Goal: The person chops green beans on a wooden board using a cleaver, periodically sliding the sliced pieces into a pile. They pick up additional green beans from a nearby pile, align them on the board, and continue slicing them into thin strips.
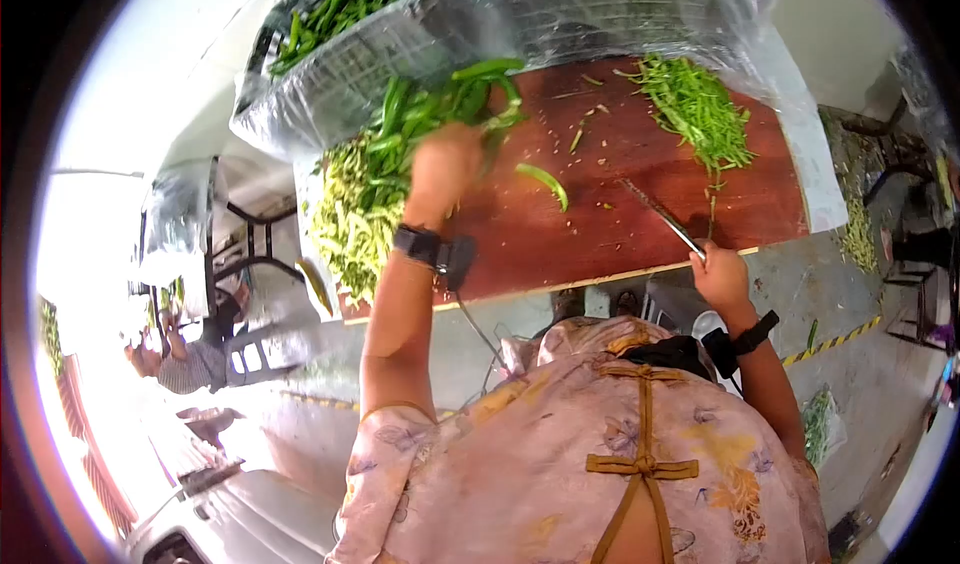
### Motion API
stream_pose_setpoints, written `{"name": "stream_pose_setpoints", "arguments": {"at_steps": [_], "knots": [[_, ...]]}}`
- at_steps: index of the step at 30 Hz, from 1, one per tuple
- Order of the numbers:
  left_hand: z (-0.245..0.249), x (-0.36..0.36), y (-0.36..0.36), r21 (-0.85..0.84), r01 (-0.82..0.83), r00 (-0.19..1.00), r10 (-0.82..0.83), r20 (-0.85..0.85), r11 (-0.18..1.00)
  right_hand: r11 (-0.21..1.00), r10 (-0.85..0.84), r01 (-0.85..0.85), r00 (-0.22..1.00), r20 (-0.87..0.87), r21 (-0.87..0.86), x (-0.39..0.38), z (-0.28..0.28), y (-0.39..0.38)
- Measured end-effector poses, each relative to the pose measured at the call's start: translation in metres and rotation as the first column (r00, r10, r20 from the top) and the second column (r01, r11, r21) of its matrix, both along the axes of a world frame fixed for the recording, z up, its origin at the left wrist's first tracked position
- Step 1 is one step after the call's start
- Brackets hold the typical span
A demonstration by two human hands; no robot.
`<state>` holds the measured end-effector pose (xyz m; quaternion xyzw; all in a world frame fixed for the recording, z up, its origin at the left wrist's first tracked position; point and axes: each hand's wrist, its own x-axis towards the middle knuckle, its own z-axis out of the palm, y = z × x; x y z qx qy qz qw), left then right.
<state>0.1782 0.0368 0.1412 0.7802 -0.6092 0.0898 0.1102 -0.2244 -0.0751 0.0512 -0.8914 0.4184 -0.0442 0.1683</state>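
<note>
Long green peppers (395, 119) lay heaped at the far left of a red-brown counter (620, 239), where a worker's blurred left hand (447, 169) was at the pile's near edge; whether its fingers had closed on one could not be told. The right hand (722, 276) gripped a knife (662, 217), blade angled over the surface. A curved pepper piece (547, 185) lay between the hands. Pale green scraps (352, 226) sat nearer at left, shredded green strips (698, 114) at far right. Beyond the heap stood a plastic-lined crate (335, 74).

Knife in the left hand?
No, the right hand grips the knife, while the left hand is at the pile of green peppers.
</note>
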Motion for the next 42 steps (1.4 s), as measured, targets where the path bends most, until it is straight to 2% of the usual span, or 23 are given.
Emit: {"name": "stream_pose_setpoints", "arguments": {"at_steps": [2, 3, 4, 5, 7, 8, 10, 13, 14, 16, 17, 19, 20, 22, 26, 28, 31, 32, 34, 35, 37, 41, 42], "knots": [[0.024, 0.022, 0.004, -0.328, 0.086, 0.995, -0.100, -0.026, 0.941, 0.999, 0.007, -0.005, 0.999, 0.049, -0.050, -0.001, 0.000, -0.003], [0.043, 0.025, 0.002, -0.329, 0.064, 0.998, -0.066, 0.007, 0.942, 0.999, 0.020, -0.017, 0.999, 0.045, -0.050, 0.001, 0.003, -0.003], [0.057, 0.031, -0.001, -0.396, 0.048, 0.997, -0.069, -0.039, 0.917, 1.000, 0.010, -0.009, 0.999, 0.030, -0.028, 0.002, 0.006, -0.004], [0.070, 0.040, -0.006, -0.441, 0.084, 0.996, -0.074, 0.039, 0.893, 1.000, 0.001, -0.001, 1.000, 0.014, -0.005, 0.003, 0.011, -0.004], [0.100, 0.030, -0.011, -0.539, 0.076, 0.997, -0.072, 0.029, 0.839, 1.000, -0.002, 0.002, 1.000, -0.009, 0.004, 0.008, 0.018, -0.002], [0.094, 0.024, -0.011, -0.541, 0.072, 0.997, -0.066, 0.029, 0.838, 1.000, 0.011, -0.011, 0.999, -0.042, -0.002, 0.007, 0.015, -0.004], [0.070, 0.009, -0.018, -0.521, 0.182, 0.979, -0.205, 0.014, 0.834, 1.000, 0.013, -0.015, 0.997, -0.070, -0.025, 0.006, 0.013, -0.008], [-0.016, -0.025, -0.016, -0.158, 0.257, 0.963, -0.267, -0.044, 0.953, 0.999, -0.023, 0.025, 0.999, 0.034, -0.032, 0.005, 0.008, -0.005], [-0.044, -0.036, -0.013, -0.250, 0.308, 0.931, -0.345, -0.122, 0.918, 1.000, -0.020, 0.020, 0.999, 0.027, -0.009, 0.003, 0.004, -0.006], [-0.072, -0.054, -0.011, -0.230, 0.398, 0.909, -0.415, -0.029, 0.888, 0.999, -0.031, 0.032, 0.999, -0.026, 0.022, 0.002, -0.004, -0.008], [-0.077, -0.057, -0.011, -0.235, 0.408, 0.905, -0.426, -0.025, 0.882, 0.999, -0.043, 0.043, 0.999, -0.024, 0.017, 0.000, -0.003, -0.008], [-0.079, -0.061, -0.012, -0.045, 0.393, 0.917, -0.387, 0.098, 0.919, 0.999, -0.035, 0.035, 0.999, 0.031, -0.013, 0.005, 0.008, -0.002], [-0.084, -0.059, -0.015, -0.049, 0.397, 0.915, -0.390, 0.101, 0.917, 0.999, -0.039, 0.040, 0.999, 0.033, -0.017, 0.004, 0.007, -0.002], [-0.100, -0.055, -0.021, 0.188, 0.277, 0.959, -0.283, 0.004, 0.942, 0.999, -0.034, 0.034, 0.999, 0.015, -0.014, 0.004, 0.002, -0.003], [-0.113, -0.060, -0.026, 0.058, 0.243, 0.969, -0.239, -0.069, 0.968, 0.998, -0.054, 0.054, 0.998, 0.025, -0.015, 0.006, 0.006, -0.001], [-0.109, -0.073, -0.032, 0.058, 0.100, 0.988, -0.093, -0.119, 0.993, 0.999, -0.053, 0.053, 0.999, 0.003, 0.007, 0.008, 0.015, 0.001], [-0.097, -0.094, -0.035, -0.072, 0.191, 0.959, -0.202, -0.199, 0.979, 0.998, -0.060, 0.059, 0.998, 0.034, 0.003, 0.008, 0.017, 0.003], [-0.108, -0.099, -0.037, -0.073, 0.195, 0.958, -0.206, -0.198, 0.978, 0.998, -0.063, 0.063, 0.997, 0.035, 0.002, 0.008, 0.019, 0.003], [-0.135, -0.106, -0.039, -0.019, 0.317, 0.946, -0.318, -0.068, 0.948, 0.997, -0.066, 0.065, 0.998, 0.021, 0.042, 0.010, 0.027, 0.004], [-0.140, -0.110, -0.036, -0.018, 0.321, 0.945, -0.321, -0.067, 0.947, 0.997, -0.070, 0.069, 0.997, 0.023, 0.043, 0.008, 0.025, 0.003], [-0.131, -0.123, -0.025, -0.161, 0.355, 0.912, -0.379, -0.156, 0.921, 0.999, -0.039, 0.038, 0.997, 0.059, 0.032, 0.006, 0.019, 0.001], [-0.145, -0.124, -0.019, -0.152, 0.348, 0.920, -0.368, -0.134, 0.925, 0.997, -0.049, 0.045, 0.996, 0.071, 0.067, 0.007, 0.022, 0.002], [-0.142, -0.124, -0.018, -0.090, 0.333, 0.925, -0.344, -0.161, 0.938, 0.997, -0.047, 0.042, 0.997, 0.069, 0.066, 0.007, 0.023, 0.003]]}}
